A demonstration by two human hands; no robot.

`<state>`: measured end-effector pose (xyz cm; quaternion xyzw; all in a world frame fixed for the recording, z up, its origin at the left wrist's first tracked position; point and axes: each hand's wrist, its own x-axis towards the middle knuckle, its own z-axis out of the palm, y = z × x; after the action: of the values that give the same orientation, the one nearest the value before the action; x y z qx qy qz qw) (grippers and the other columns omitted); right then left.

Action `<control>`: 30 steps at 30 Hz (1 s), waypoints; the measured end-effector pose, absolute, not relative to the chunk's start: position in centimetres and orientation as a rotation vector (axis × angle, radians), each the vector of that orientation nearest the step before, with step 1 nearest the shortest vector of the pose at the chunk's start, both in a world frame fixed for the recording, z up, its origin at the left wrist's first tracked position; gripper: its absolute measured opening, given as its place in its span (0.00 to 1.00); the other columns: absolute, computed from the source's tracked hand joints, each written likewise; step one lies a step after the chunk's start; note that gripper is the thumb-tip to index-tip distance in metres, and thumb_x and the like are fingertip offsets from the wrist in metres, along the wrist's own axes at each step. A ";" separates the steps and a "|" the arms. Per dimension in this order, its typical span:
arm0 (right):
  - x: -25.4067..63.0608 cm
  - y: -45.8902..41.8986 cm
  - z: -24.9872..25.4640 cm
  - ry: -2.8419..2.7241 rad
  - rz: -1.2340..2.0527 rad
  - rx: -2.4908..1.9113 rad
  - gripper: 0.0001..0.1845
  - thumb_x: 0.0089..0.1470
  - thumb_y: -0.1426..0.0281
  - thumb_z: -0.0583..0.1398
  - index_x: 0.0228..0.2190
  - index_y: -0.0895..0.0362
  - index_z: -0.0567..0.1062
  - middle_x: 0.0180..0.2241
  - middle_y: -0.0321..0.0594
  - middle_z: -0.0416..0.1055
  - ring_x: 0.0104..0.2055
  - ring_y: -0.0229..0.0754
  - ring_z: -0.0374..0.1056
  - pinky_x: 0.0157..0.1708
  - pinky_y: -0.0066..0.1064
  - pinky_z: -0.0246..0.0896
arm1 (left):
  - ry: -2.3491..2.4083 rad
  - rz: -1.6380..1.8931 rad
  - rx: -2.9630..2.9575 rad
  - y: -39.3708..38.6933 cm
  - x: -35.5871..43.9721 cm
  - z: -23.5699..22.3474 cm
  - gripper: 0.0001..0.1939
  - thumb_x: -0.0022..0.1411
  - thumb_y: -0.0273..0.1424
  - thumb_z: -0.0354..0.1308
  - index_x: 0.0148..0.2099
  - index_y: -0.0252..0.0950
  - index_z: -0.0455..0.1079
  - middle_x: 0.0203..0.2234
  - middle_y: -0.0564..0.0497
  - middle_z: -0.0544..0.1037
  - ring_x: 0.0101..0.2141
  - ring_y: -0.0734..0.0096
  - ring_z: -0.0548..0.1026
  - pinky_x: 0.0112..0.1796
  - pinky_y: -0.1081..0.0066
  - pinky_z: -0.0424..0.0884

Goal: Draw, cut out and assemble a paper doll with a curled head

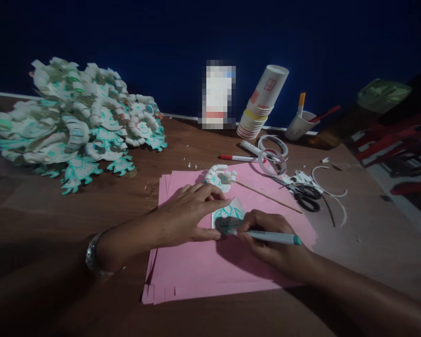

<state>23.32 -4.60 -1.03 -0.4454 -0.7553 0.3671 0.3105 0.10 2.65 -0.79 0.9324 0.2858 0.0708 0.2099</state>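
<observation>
A small white paper piece [230, 213] with a green drawing on it lies on a stack of pink paper [192, 271]. My left hand [189, 213] rests on the stack, thumb and fingers apart around the left side of that piece. In my right hand [270, 236] is a green marker [275, 238], its tip down by the drawing's lower edge and its green end pointing right. Just above my left fingers sits a paper face with curled paper hair [219, 178]. A thin wooden stick [270, 196] lies slanted to its right.
Many finished-looking paper figures [73, 126] are heaped at the left. Tilted stacked paper cups [264, 98], a cup of tools [300, 126], tape rolls [273, 152], a red-capped marker [242, 159], black scissors [307, 194] and paper scraps [301, 179] lie at the back and right.
</observation>
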 end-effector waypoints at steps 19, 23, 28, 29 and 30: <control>23.2 -4.7 -1.1 -2.004 0.971 -1.153 0.03 0.56 0.74 0.61 0.30 0.57 0.72 0.26 0.35 0.74 0.25 0.33 0.65 0.26 0.23 0.60 | 0.794 0.206 2.577 2.6 0.1 -0.7 0.34 0.59 0.40 0.66 0.66 0.50 0.61 0.57 0.49 0.65 0.55 0.56 0.65 0.51 0.58 0.62; 23.3 -4.7 -1.0 -2.009 0.982 -1.145 0.04 0.55 0.76 0.60 0.29 0.57 0.71 0.24 0.34 0.72 0.24 0.33 0.65 0.26 0.23 0.60 | 0.785 0.215 2.575 2.7 0.1 -0.8 0.35 0.60 0.40 0.65 0.66 0.50 0.60 0.57 0.49 0.66 0.55 0.56 0.64 0.51 0.58 0.62; 23.3 -4.6 -0.8 -1.992 0.968 -1.163 0.06 0.56 0.74 0.60 0.27 0.57 0.71 0.24 0.35 0.71 0.24 0.34 0.64 0.26 0.24 0.59 | 0.789 0.213 2.572 2.6 -0.1 -0.8 0.36 0.59 0.41 0.66 0.67 0.50 0.59 0.58 0.49 0.65 0.54 0.56 0.65 0.52 0.58 0.62; 23.3 -4.6 -0.8 -1.983 0.969 -1.172 0.06 0.57 0.73 0.60 0.27 0.57 0.70 0.24 0.35 0.71 0.24 0.34 0.64 0.26 0.24 0.59 | 0.793 0.206 2.573 2.6 -0.1 -0.8 0.36 0.59 0.41 0.66 0.67 0.50 0.59 0.58 0.49 0.65 0.54 0.56 0.65 0.52 0.58 0.62; 23.4 -4.6 -0.8 -1.971 0.964 -1.182 0.07 0.57 0.73 0.60 0.27 0.57 0.70 0.24 0.35 0.71 0.24 0.34 0.64 0.26 0.24 0.59 | 0.797 0.202 2.575 2.6 -0.1 -0.7 0.36 0.59 0.41 0.66 0.67 0.49 0.59 0.58 0.48 0.65 0.54 0.56 0.65 0.52 0.58 0.62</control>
<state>23.37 -4.57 -0.80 -0.4496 -0.7495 0.3666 0.3188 -0.09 2.59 -0.74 0.9298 0.2879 0.0731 0.2175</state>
